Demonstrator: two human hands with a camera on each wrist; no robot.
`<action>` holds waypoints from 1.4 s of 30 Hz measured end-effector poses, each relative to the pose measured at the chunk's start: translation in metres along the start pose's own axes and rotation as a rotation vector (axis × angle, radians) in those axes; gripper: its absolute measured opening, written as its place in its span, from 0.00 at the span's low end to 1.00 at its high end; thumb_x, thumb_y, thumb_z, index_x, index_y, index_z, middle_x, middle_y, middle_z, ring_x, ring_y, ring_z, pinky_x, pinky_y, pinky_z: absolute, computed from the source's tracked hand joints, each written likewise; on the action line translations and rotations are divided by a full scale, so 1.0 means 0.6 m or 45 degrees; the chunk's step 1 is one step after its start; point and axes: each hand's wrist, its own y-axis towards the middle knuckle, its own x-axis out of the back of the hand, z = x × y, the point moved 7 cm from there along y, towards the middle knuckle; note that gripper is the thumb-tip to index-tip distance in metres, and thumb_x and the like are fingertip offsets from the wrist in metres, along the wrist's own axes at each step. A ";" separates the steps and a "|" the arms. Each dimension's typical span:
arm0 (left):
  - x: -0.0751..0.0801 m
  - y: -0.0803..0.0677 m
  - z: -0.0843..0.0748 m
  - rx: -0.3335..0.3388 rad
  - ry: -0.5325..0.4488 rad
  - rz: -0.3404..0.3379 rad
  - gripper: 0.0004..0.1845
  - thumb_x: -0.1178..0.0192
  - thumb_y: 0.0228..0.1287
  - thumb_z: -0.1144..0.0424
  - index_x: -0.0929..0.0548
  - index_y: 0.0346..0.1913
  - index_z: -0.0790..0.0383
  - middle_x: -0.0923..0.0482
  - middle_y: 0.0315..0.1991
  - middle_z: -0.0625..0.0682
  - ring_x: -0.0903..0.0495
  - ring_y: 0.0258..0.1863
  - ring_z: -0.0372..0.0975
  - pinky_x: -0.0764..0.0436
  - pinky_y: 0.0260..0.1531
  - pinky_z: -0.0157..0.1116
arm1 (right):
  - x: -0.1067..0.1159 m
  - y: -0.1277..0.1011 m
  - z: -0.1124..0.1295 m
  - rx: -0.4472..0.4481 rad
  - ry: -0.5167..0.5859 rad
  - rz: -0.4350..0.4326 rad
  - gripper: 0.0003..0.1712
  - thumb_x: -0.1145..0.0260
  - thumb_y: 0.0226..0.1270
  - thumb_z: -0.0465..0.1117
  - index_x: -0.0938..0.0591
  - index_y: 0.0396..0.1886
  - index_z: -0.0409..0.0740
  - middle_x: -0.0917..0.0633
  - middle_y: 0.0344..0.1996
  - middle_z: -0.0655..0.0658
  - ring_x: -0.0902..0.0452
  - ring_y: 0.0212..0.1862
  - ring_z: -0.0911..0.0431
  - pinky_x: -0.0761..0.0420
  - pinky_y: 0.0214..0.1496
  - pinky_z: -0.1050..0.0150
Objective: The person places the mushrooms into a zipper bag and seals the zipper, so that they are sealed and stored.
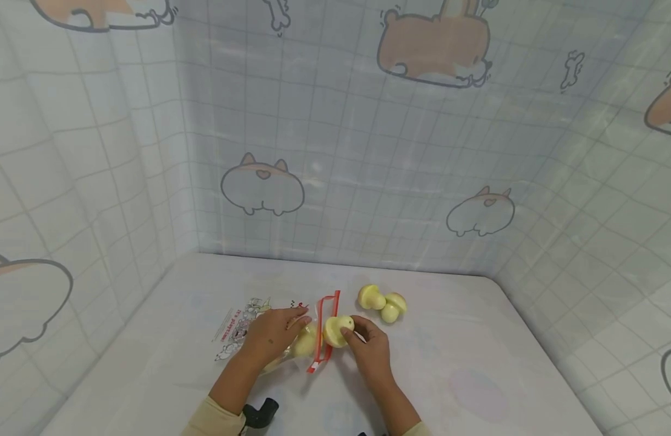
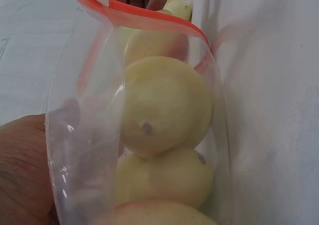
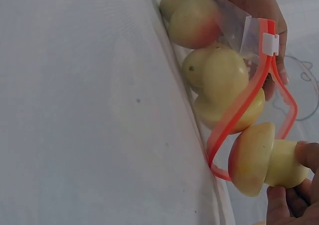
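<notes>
My right hand [image 1: 372, 351] pinches a pale yellow toy mushroom [image 1: 335, 332] by its stem between thumb and fingers. Its rounded cap points left into the mouth of a clear zipper bag [image 2: 82, 150], right at the red zip edge [image 3: 239, 108]. My left hand [image 1: 272, 333] holds the bag's upper film near the mouth, which gapes wide; its fingers are partly hidden behind the film in the right wrist view. Inside the bag lie several more toy mushrooms [image 3: 224, 78], some with a reddish blush on the cap. The zip carries a white slider [image 3: 270, 44].
Two more toy mushrooms [image 1: 372, 297] lie together on the white table cover [image 1: 450, 339], behind and right of my right hand. Printed cartoon drawings [image 1: 248, 321] show on the bag's left part. A black curved object [image 1: 261, 413] sits by my left sleeve. Patterned curtains [image 1: 335, 230] surround the table.
</notes>
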 end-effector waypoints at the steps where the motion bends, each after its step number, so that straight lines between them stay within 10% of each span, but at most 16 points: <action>1: 0.001 0.001 0.000 0.000 0.003 -0.001 0.20 0.40 0.68 0.41 0.15 0.59 0.40 0.16 0.55 0.46 0.17 0.55 0.47 0.17 0.43 0.49 | -0.001 0.001 -0.001 -0.002 -0.011 -0.002 0.25 0.24 0.60 0.48 0.17 0.53 0.40 0.14 0.51 0.41 0.19 0.59 0.47 0.17 0.53 0.65; 42: -0.002 0.000 -0.008 -0.062 0.040 0.017 0.19 0.39 0.67 0.41 0.12 0.53 0.43 0.14 0.52 0.42 0.16 0.53 0.47 0.18 0.45 0.51 | -0.094 -0.006 -0.008 -0.047 -0.096 0.247 0.21 0.30 0.66 0.46 0.16 0.55 0.40 0.13 0.51 0.44 0.16 0.54 0.51 0.18 0.57 0.58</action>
